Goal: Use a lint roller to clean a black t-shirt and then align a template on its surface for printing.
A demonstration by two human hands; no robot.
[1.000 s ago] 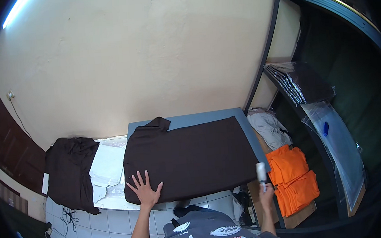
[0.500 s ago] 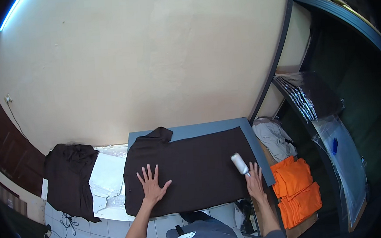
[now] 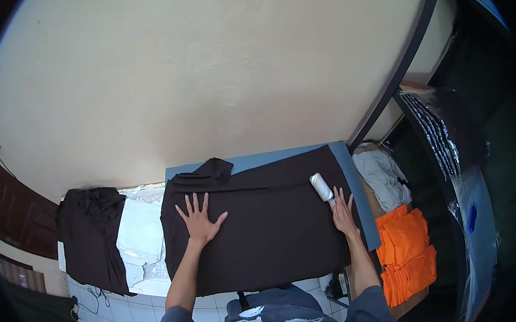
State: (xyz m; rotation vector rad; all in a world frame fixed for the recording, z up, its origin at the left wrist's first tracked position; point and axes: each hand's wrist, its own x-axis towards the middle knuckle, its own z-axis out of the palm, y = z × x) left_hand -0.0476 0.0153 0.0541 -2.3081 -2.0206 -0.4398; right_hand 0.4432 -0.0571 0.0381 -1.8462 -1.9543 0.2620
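Observation:
A dark brown garment (image 3: 263, 238) lies folded and spread over a blue-grey board (image 3: 364, 213), with a sleeve-like flap (image 3: 208, 171) at its far left. My left hand (image 3: 200, 225) rests flat on its left part, fingers spread and holding nothing. Over the right part, my right hand (image 3: 343, 213) holds a lint roller (image 3: 321, 187) by its handle, with some fingers stretched out on the cloth. The white roller head points away from me, up and to the left. A crease runs across the cloth beyond my hands.
Left of the board lies another dark garment (image 3: 90, 238) beside white sheets (image 3: 140, 232). Folded orange cloth (image 3: 405, 252) and a grey garment (image 3: 381, 173) sit on the right. Beyond them stands a dark-framed shelf with plastic-wrapped packs (image 3: 429, 122). A wall rises behind the table.
Both hands have slid away from me over the garment, the lint roller moving along. A crease has formed across the cloth's far part. The view has shifted a little.

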